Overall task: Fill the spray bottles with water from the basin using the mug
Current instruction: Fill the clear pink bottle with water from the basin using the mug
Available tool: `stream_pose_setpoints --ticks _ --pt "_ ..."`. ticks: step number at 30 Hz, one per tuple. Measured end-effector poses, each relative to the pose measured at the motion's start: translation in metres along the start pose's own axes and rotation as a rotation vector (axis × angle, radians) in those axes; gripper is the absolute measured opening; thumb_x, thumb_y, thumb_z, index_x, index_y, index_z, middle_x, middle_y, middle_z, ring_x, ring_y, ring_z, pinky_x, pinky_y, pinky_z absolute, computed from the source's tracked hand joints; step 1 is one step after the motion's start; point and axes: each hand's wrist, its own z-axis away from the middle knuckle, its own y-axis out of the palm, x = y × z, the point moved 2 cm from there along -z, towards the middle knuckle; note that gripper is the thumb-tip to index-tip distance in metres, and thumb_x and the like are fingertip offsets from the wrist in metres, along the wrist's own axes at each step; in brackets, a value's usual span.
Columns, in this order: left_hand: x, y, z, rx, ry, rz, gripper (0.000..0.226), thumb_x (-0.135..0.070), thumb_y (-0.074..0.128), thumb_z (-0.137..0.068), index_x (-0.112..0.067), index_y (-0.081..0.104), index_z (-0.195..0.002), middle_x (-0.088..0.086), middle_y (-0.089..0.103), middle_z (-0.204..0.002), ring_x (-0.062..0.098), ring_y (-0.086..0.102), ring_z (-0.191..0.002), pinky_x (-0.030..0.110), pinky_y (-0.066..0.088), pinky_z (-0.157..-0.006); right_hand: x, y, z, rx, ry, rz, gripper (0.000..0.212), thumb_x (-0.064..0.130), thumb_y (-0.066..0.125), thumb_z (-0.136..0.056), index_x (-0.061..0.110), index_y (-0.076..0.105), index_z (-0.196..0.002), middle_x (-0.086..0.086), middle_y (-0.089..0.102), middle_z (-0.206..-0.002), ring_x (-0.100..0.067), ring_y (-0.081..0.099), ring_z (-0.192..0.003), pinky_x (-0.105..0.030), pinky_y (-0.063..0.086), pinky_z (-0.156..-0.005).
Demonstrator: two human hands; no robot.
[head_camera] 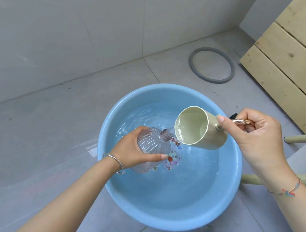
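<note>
Floor [36, 138]: pale grey tiles with thin joints.
Walls [43, 33]: large grey-white tiles, meeting in a corner at 1 o'clock.
Slatted panel [294, 61]: light wooden boards at 2 o'clock.
Ring [211, 65]: grey, flat on the floor at 1 o'clock, near the panel.
Round legs [251, 180]: pale wood, at 4 o'clock.
Light: soft, even.

bottle [151, 144] in left hand [131, 148]: clear, pink-tinted, ribbed | mug [208, 142] in right hand [255, 138]: pale cream-green, coppery handle | basin [178, 208] beneath left hand: light blue | ring [191, 63] beyond right hand: grey
</note>
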Motion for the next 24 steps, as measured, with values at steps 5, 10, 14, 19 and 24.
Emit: stream_pose_setpoints --ticks 5,10,14,19,24 --pt "0.002 0.0 0.001 -0.006 0.004 -0.002 0.098 -0.077 0.072 -0.038 -0.036 0.05 -0.123 -0.024 0.059 -0.115 -0.003 0.056 -0.106 0.018 0.041 -0.094 0.005 0.0 0.0 -0.009 -0.047 0.048 0.043 0.016 0.078 -0.077 0.004 0.044 -0.055 -0.002 0.038 -0.051 -0.01 0.032 -0.052 -0.021 0.027 -0.05" --pt "0.002 0.001 0.0 -0.004 0.006 0.001 0.094 -0.076 0.074 -0.038 -0.037 0.05 -0.12 -0.026 0.06 -0.11 -0.006 0.057 -0.103 0.018 0.043 -0.091 0.007 0.001 -0.002 -0.009 -0.068 0.063 0.041 0.015 0.078 -0.077 0.003 0.044 -0.056 0.003 0.039 -0.051 -0.008 0.033 -0.052 -0.019 0.028 -0.05" --pt "0.004 0.002 0.001 -0.004 -0.005 -0.002 0.094 -0.077 0.073 -0.038 -0.039 0.048 -0.12 -0.028 0.057 -0.112 -0.007 0.055 -0.104 0.016 0.04 -0.09 0.008 0.001 -0.002 0.006 -0.087 0.086 0.041 0.017 0.078 -0.077 0.003 0.045 -0.057 -0.01 0.042 -0.055 -0.012 0.035 -0.054 -0.021 0.029 -0.052" --pt "0.004 0.002 0.002 -0.004 -0.012 0.0 0.088 -0.074 0.077 -0.04 -0.042 0.047 -0.115 -0.03 0.057 -0.109 -0.005 0.057 -0.103 0.017 0.042 -0.09 0.01 0.001 -0.002 0.013 -0.109 0.124 0.041 0.019 0.078 -0.077 0.006 0.046 -0.057 -0.012 0.047 -0.061 -0.016 0.04 -0.057 -0.025 0.032 -0.056" --pt "0.005 0.003 0.001 -0.009 -0.011 -0.008 0.085 -0.068 0.084 -0.044 -0.04 0.047 -0.115 -0.03 0.057 -0.105 -0.008 0.056 -0.099 0.017 0.042 -0.088 0.012 0.001 -0.001 0.012 -0.137 0.149 0.04 0.029 0.076 -0.074 0.011 0.045 -0.056 -0.009 0.048 -0.062 -0.012 0.041 -0.057 -0.019 0.032 -0.055"
